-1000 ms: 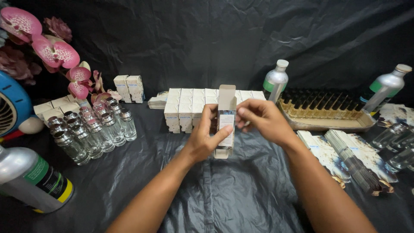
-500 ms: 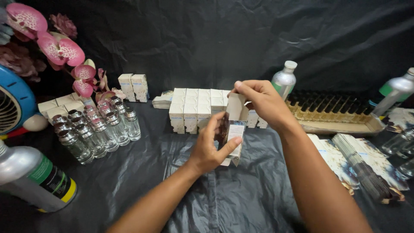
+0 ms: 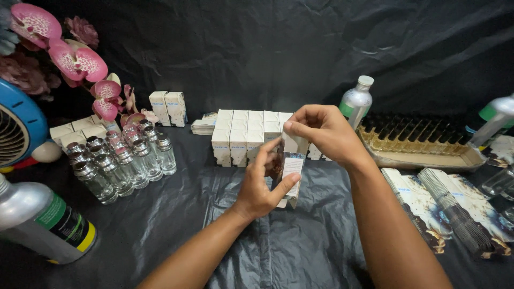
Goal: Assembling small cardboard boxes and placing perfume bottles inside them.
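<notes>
Standing upright in left hand (image 3: 261, 187) grip, small carton (image 3: 289, 172) (right hand (image 3: 326, 131) pinching its top flap)

A single head-worn camera supplies the only view. It looks forward and downward from above the person's forearms onto a table covered in black plastic sheet (image 3: 300, 251). Both forearms enter from 6 o'clock; the left hand (image 3: 262, 184) and right hand (image 3: 321, 131) sit near frame centre, at close range. A black backdrop (image 3: 278, 48) closes the field at 12 o'clock. No second view exists, so no region is shared
</notes>
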